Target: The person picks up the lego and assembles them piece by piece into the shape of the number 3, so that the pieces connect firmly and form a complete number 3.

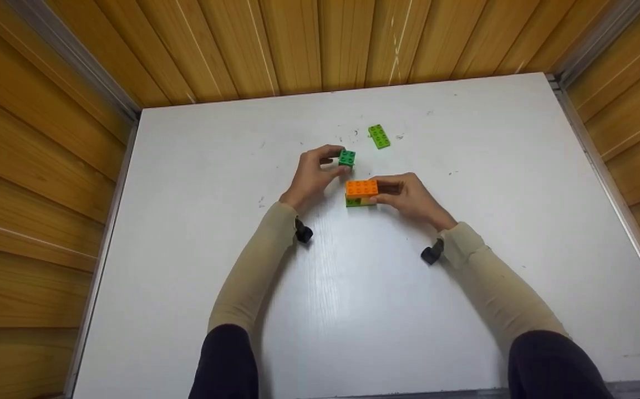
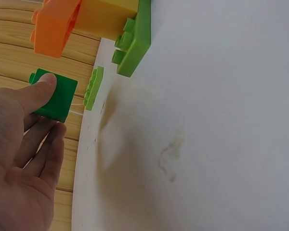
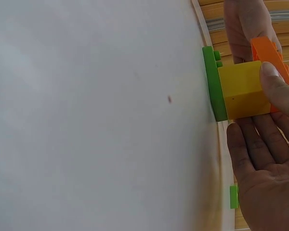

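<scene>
My left hand (image 1: pixel 311 174) pinches a dark green toy building brick (image 1: pixel 346 158) between thumb and fingers; in the left wrist view the thumb lies on the side of the green brick (image 2: pixel 60 96). In my right hand (image 1: pixel 409 197) is a small stack: an orange brick (image 1: pixel 361 188) on top, a yellow brick (image 3: pixel 243 91) in the middle and a light green plate (image 3: pixel 214 86) at the bottom. The right thumb presses the yellow brick near the orange one. The green brick is just beyond the stack in the head view, apart from it.
Another light green plate (image 1: pixel 379 136) lies studs up on the white table (image 1: pixel 198 249), farther back than both hands. Wooden plank walls (image 1: pixel 292 44) stand along the table's back and sides. Small dark marks dot the tabletop.
</scene>
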Motion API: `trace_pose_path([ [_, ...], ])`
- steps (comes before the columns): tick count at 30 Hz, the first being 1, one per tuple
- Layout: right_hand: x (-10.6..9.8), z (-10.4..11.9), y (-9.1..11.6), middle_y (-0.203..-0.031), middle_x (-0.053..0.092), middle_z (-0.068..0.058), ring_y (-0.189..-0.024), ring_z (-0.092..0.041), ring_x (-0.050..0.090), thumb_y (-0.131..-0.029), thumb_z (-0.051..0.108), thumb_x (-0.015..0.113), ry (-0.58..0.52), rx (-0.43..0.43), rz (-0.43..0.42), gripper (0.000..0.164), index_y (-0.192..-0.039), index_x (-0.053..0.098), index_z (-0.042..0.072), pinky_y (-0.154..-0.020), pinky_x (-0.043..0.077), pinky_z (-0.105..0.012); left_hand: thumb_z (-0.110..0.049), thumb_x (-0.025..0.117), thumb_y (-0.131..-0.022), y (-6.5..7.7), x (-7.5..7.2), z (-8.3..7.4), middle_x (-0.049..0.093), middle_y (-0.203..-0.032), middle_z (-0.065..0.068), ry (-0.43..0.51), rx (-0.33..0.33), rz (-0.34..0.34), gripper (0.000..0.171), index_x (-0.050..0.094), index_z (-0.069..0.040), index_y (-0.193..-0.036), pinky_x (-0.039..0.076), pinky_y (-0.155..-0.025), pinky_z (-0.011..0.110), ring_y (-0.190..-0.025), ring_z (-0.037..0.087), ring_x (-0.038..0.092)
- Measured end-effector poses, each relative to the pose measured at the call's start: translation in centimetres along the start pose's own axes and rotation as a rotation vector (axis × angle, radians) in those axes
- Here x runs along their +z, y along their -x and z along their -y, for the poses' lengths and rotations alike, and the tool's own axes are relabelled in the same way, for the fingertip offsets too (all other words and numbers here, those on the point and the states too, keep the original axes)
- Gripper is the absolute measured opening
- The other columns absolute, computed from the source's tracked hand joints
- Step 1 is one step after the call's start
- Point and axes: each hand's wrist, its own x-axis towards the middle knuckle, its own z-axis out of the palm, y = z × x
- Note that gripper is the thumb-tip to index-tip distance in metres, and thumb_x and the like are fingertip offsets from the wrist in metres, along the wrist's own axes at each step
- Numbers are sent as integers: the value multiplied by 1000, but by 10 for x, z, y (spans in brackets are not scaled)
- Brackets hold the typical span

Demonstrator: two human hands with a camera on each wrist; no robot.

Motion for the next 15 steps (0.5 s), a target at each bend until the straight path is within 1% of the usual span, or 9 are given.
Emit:
trace_pose_path([
  [3,-1,0,0,-140,72,-10,-128,-25,70,-96,26,83,5,7,1,53,-143,68,9,-112,54,-43,-21,82,-97,0,0,-3,70,-140,-3,-1,-7,-1,49,68,-11,-143,49,-117,33,-127,14,65],
  [7,-1,0,-1,-140,72,-9,-128,-25,69,-96,24,83,1,5,1,51,-143,68,10,-112,54,-43,-20,81,-97,0,-1,-5,71,-139,0,6,20,-1,49,68,-8,-142,51,-115,32,-128,15,67],
  [10,-1,0,-1,-139,72,-9,-128,-25,70,-96,23,83,-6,10,-2,51,-143,68,10,-112,54,-43,-20,82,-96,2,-2,-4,72,-137,1,23,33,-9,48,68,-8,-141,53,-113,30,-127,14,67],
  [13,1,0,-1,-139,72,-10,-128,-26,70,-96,22,82,-6,18,-4,51,-144,67,9,-112,54,-43,-21,83,-95,5,-2,-3,72,-136,1,44,43,-18,49,68,-10,-141,53,-111,29,-125,14,68],
  [15,1,0,0,-139,72,-10,-128,-27,70,-97,23,82,-5,16,-5,52,-144,67,9,-112,54,-43,-21,84,-94,7,-2,-3,72,-136,1,45,61,-25,50,69,-11,-141,54,-110,28,-124,14,68],
])
